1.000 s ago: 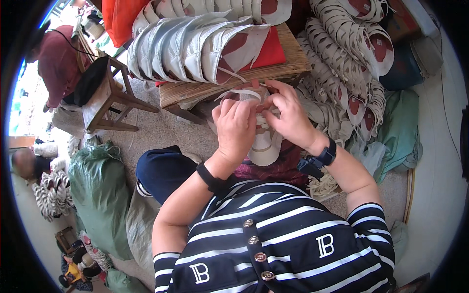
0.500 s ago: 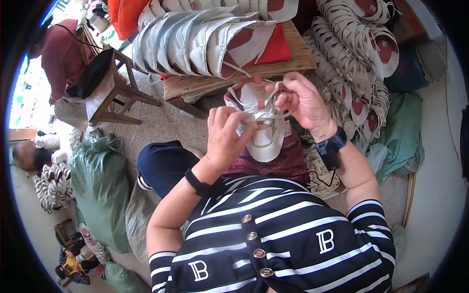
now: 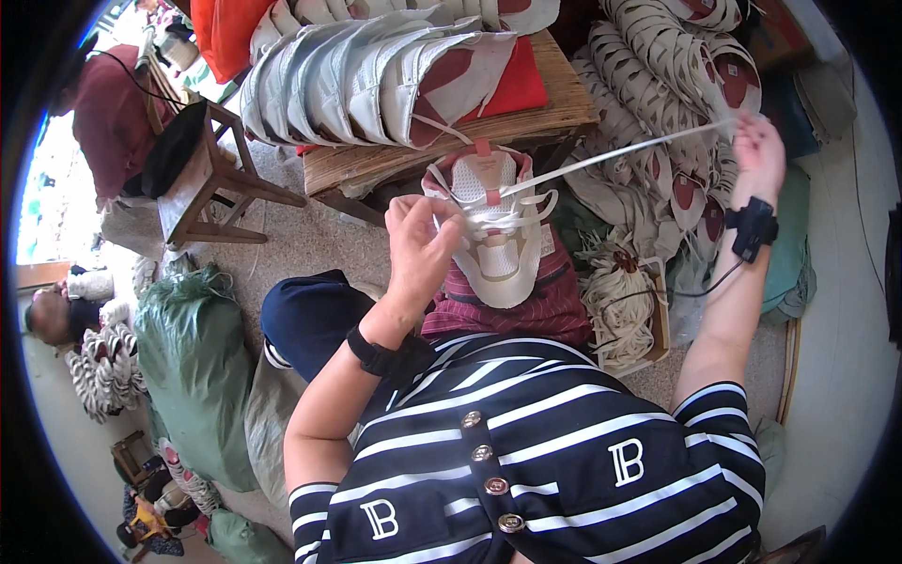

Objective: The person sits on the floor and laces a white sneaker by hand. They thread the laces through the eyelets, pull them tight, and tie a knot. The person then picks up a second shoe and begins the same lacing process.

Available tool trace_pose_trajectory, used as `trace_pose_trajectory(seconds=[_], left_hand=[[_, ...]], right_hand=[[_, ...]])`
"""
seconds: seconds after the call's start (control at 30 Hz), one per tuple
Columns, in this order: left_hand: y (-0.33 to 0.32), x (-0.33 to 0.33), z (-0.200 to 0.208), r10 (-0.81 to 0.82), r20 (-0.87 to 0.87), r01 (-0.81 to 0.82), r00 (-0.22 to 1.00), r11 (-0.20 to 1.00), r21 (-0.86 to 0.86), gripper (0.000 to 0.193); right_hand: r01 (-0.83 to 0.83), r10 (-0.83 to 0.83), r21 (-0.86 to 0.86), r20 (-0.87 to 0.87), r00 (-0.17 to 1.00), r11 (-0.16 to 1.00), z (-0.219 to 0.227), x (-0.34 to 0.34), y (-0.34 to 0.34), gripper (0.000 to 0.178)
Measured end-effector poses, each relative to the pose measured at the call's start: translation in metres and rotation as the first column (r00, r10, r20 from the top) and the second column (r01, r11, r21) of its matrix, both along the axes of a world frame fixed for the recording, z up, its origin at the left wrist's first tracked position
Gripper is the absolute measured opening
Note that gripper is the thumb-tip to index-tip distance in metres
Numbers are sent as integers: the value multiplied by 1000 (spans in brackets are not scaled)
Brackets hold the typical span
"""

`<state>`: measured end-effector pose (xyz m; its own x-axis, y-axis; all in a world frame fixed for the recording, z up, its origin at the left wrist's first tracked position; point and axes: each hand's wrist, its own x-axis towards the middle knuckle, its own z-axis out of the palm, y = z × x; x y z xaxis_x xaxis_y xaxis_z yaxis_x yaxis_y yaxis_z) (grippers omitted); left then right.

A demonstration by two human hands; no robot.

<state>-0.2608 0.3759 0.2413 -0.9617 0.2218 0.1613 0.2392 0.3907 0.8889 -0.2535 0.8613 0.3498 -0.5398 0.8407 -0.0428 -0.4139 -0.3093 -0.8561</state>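
Note:
A white mesh shoe upper with a dark red lining and a red tab lies on the dark red cloth over my lap, its toe toward me. White lace crosses its tongue, and a loose loop hangs at its right side. My left hand is closed at the upper's left edge, thumb against curled fingers; just what the fingertips pinch is partly hidden. Far out to the right, my right hand grips the shoelace, which runs taut from the upper's eyelets.
Nested shoe uppers stand on a wooden bench ahead. More stacked uppers are at the right. A box of white laces sits beside my lap. Left are a wooden chair, a green sack and a seated person.
My right hand has swung out to the right, drawing the lace from a slack loop into a straight line. My left hand has shifted off the lacing to the upper's left edge.

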Motion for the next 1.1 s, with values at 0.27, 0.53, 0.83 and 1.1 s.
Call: trace_pose_trajectory(seconds=[0.27, 0.53, 0.83, 1.1], left_hand=[[-5, -7, 12, 54, -145, -50, 988, 998, 29, 24], [9, -34, 28, -320, -371, 217, 872, 931, -292, 24], [-23, -18, 30, -383, 536, -198, 753, 644, 739, 10], [-141, -33, 44, -148, 590, -481, 794, 439, 759, 10]], right_hand=[[-518, 201, 634, 504, 840, 574, -37, 4, -125, 20], [-599, 331, 765, 643, 691, -236, -61, 24, -260, 21], [-985, 734, 140, 658, 169, 102, -48, 15, -254, 12], [-992, 762, -39, 644, 65, 117, -36, 7, -234, 15]])
